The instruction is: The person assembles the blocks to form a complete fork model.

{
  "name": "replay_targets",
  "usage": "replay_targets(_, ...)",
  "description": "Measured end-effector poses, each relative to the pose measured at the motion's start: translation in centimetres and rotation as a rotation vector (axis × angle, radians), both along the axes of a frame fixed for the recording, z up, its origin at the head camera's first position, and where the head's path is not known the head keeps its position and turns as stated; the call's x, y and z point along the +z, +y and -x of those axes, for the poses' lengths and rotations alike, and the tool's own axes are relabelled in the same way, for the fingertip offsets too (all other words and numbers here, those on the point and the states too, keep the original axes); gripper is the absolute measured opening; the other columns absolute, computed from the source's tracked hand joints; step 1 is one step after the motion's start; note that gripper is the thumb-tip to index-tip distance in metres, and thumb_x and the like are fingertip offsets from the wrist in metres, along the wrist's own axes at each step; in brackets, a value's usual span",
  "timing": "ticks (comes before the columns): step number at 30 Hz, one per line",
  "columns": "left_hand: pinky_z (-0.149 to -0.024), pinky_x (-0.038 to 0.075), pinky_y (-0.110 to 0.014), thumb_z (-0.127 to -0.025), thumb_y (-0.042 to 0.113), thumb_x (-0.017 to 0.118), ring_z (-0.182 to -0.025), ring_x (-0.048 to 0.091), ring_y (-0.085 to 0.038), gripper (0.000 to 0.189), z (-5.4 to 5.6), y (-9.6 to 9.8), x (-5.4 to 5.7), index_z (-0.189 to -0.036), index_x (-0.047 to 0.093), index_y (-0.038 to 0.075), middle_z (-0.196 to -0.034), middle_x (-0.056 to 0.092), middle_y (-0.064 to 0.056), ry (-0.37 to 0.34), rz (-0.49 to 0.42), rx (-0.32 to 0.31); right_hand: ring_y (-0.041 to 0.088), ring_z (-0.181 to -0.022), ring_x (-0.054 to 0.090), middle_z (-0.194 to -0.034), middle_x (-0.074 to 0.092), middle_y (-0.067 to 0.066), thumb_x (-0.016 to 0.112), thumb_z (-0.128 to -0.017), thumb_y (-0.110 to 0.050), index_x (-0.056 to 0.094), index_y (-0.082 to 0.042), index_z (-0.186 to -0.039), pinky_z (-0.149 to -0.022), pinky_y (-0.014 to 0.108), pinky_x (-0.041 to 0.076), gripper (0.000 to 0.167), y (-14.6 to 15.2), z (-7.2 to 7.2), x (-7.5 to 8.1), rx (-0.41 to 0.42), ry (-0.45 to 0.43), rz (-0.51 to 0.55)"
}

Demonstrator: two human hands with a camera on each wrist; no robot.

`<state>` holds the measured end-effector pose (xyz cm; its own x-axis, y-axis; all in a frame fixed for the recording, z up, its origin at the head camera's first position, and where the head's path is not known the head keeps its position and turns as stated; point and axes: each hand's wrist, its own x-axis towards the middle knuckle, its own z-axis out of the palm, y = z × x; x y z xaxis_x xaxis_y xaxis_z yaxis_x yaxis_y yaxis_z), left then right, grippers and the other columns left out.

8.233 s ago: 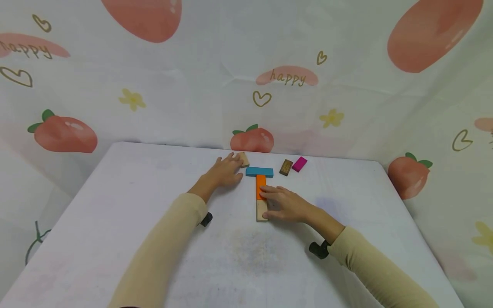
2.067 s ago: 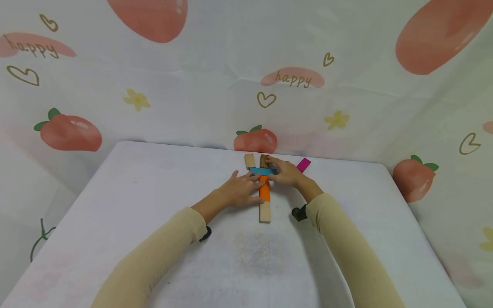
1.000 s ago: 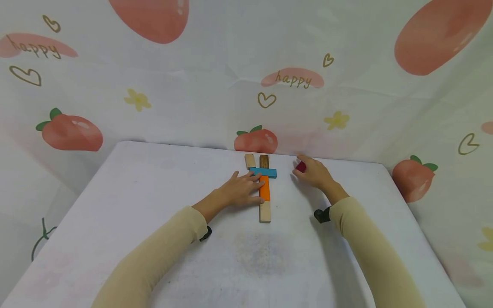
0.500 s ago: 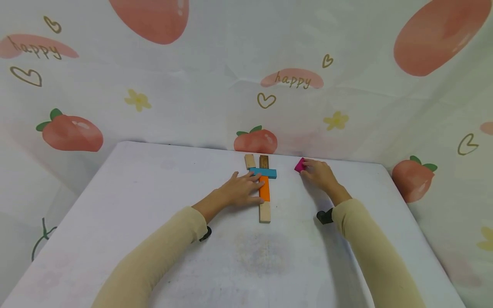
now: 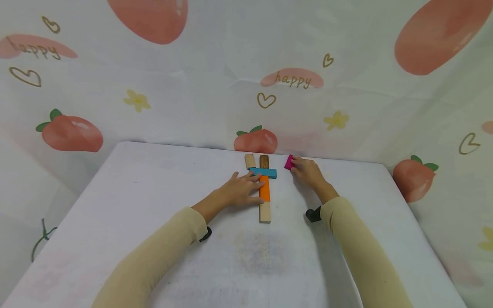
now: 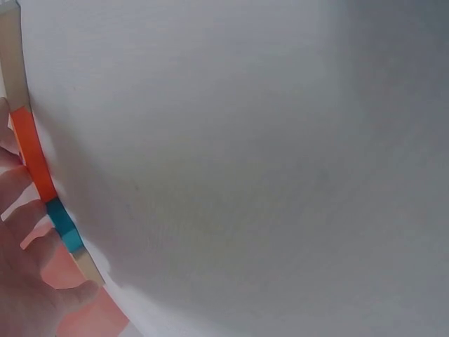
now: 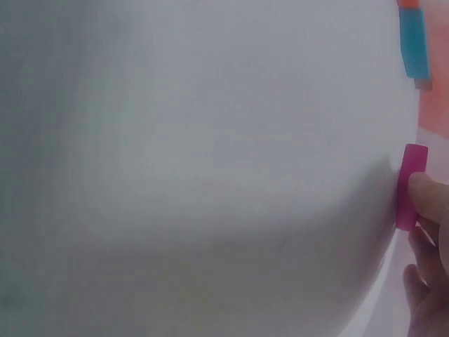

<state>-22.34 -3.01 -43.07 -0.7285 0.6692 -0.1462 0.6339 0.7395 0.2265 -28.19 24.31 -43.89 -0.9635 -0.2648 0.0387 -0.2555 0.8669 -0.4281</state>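
My right hand (image 5: 310, 173) pinches a magenta wooden block (image 5: 289, 162) near the table's back edge; in the right wrist view the thumb lies along the magenta block (image 7: 411, 187). Fingers spread, my left hand (image 5: 239, 191) rests with its fingertips on the blue block (image 5: 265, 173) and the orange block (image 5: 265, 190). The blue one lies crosswise at the far end of the orange one. A pale wooden block (image 5: 265, 212) continues the orange one towards me. Beyond the blue block lie a second pale block (image 5: 250, 161) at left and a dark brown block (image 5: 264, 161).
The white table (image 5: 185, 265) ends just behind the blocks, where a fruit-printed cloth (image 5: 200, 85) hangs. A black wrist camera (image 5: 313, 214) sits under the right sleeve, another (image 5: 206, 234) under the left.
The brown block was brought beside the pale one behind the blue block and released. My right hand then took the magenta block and has moved it leftward. The left hand stays still lately.
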Motion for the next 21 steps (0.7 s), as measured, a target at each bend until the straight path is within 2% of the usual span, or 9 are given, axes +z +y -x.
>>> replay_targets(7, -0.112, 0.023, -0.067, -0.096, 0.060, 0.052, -0.149, 0.025, -0.031, 0.068, -0.1, 0.1, 0.2, -0.151, 0.046, 0.019, -0.160, 0.033, -0.004, -0.006, 0.006, 0.000, 0.041, -0.141, 0.037, -0.153, 0.044, 0.015, 0.062, -0.098, -0.010, 0.049, 0.000, -0.144, -0.111, 0.052, 0.036, 0.049, -0.8, 0.3, -0.3, 0.012, -0.052, 0.010)
replay_targets(15, -0.112, 0.023, -0.066, -0.096, 0.061, 0.051, -0.149, 0.025, -0.030, 0.068, -0.1, 0.1, 0.4, -0.151, 0.045, 0.020, -0.160, 0.033, -0.003, -0.002, 0.015, 0.000, 0.040, -0.137, 0.043, -0.148, 0.049, 0.017, 0.063, -0.097, -0.005, 0.052, 0.003, -0.140, -0.111, 0.050, 0.036, 0.045, -1.8, 0.5, -0.4, 0.088, -0.012, 0.057)
replay_targets(21, -0.112, 0.023, -0.067, -0.096, 0.060, 0.052, -0.149, 0.024, -0.031, 0.068, -0.1, 0.2, 0.3, -0.150, 0.046, 0.019, -0.160, 0.033, -0.003, -0.007, -0.002, 0.004, 0.038, -0.139, 0.042, -0.149, 0.048, 0.015, 0.063, -0.097, -0.007, 0.052, 0.000, -0.141, -0.111, 0.049, 0.036, 0.046, -2.4, 0.5, -0.4, 0.106, -0.022, 0.046)
